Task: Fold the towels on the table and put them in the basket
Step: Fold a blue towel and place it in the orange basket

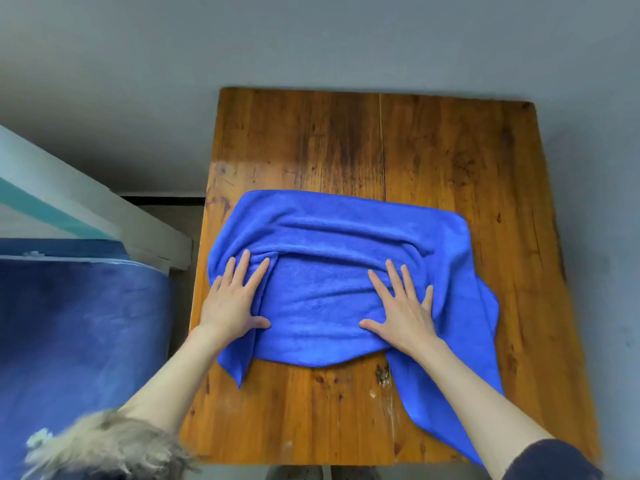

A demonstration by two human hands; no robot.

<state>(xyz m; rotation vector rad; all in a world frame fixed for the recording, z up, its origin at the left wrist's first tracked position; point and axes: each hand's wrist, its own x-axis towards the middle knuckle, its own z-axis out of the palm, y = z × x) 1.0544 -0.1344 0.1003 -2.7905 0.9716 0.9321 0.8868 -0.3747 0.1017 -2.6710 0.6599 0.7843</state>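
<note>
Towel: a bright blue towel [346,244] lies on the near half of the wooden table [433,150], partly folded, with a doubled panel in the middle and looser cloth around it.
Long axis: the towel's long side runs left to right across the table, roughly parallel to the table's near edge; its far edge sits about midway up the tabletop.
Corners and ends: the left end bunches near the table's left edge, with a short pointed flap hanging toward the near side; the right end trails in a long tail toward the near right corner, passing under the right forearm.
Creases: several soft ridges run lengthwise along the far part of the cloth, following the long axis.
Left hand: the left hand [233,299] lies flat on the towel's left part, fingers straight and spread, pointing away from the person, thumb turned inward; it presses the cloth and grasps nothing.
Right hand: the right hand [403,311] lies flat on the right part of the folded panel, fingers straight and fanned, thumb pointing inward; it also presses and grips nothing.
Hands apart: the two hands rest well apart, with the smooth middle panel between them.
Surroundings: a blue fabric surface [79,323] lies left of the table; a grey wall [311,39] stands behind it.
</note>
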